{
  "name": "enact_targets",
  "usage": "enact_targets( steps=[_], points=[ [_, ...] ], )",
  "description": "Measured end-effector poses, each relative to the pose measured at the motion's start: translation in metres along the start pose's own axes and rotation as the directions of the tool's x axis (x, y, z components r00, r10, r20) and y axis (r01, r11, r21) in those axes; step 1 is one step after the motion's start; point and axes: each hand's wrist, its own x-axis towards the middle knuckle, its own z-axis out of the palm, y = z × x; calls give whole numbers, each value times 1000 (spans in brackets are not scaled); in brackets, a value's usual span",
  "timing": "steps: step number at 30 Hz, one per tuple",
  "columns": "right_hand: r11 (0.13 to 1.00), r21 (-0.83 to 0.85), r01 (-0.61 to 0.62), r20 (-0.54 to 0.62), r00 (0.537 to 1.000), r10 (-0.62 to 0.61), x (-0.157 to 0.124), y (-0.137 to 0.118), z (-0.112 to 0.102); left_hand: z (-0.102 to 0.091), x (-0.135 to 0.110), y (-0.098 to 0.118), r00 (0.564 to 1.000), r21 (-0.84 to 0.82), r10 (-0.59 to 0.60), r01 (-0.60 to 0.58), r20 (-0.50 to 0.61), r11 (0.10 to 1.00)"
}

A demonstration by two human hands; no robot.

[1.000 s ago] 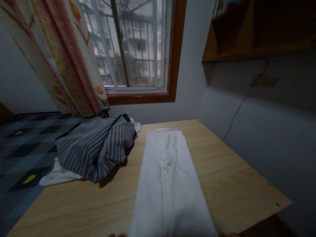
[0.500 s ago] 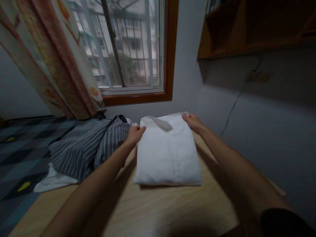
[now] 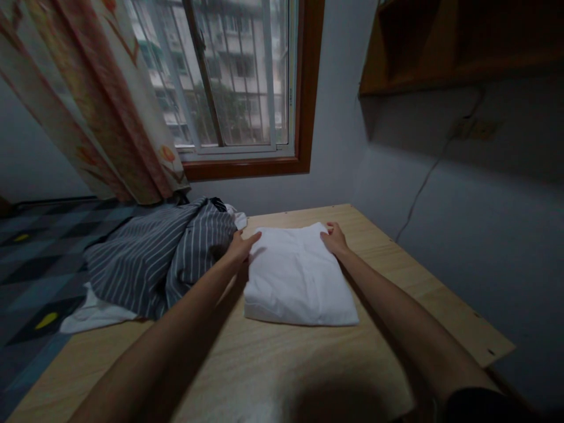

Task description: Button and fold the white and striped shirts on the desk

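A folded white shirt lies nearly flat on the pale wooden table, its far edge slightly creased. My left hand is at its far left corner, closed on the edge with the thumb over the cloth; the other fingers are mostly hidden. At the far right corner, my right hand pinches the edge, thumb on top and a fingertip showing just beyond it. Left of my left hand is a heap of grey striped clothing.
White cloth sticks out under the striped heap, beside a dark checked bedcover. A curtain and a barred window are behind. To the right are a wall, a hanging cord and a wooden shelf.
Both hands have lowered the far end of the shirt onto the table. It was tilted up with its opening gaping; now it lies flatter, and more of the table shows behind it.
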Motion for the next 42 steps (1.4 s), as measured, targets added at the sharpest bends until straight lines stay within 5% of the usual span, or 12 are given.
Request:
enact_targets(
  steps=[3,7,12,15,20,23,25,28,32,38,42],
  points=[
    [999,-12,-36,30,999,36,-17,10,-8,-21,-54,-2,991,-121,-110,119,83,985],
    [996,-84,-2,80,997,9,-44,18,-17,-36,-110,-23,963,-114,-78,110,256,987],
    [957,-276,91,31,996,-86,-62,8,-13,-28,-129,-48,966,-140,48,-12,256,990],
    [926,-362,106,6,994,-111,-69,3,-7,-25,-132,-59,962,166,115,-159,249,973],
    [869,-479,122,76,992,-97,-74,-4,-8,-33,-139,-45,905,707,205,-421,374,568],
    [854,-508,112,67,994,-90,-73,-18,-16,-33,-141,-16,839,793,347,-524,419,312],
    [851,-512,113,12,992,-125,-76,-32,-20,-23,-141,0,787,796,464,-554,407,242],
    [832,-507,227,59,972,-229,-93,-49,-13,5,-137,3,747,753,517,-603,417,264],
    [786,-435,439,327,890,-317,-130,-51,11,38,-127,-22,695,636,450,-709,560,303],
    [715,-409,567,540,782,-312,-139,-22,7,37,-119,-41,696,585,334,-716,636,381],
    [681,-474,558,538,796,-278,-129,2,-20,32,-118,-42,707,593,313,-704,634,390]
  ],
)
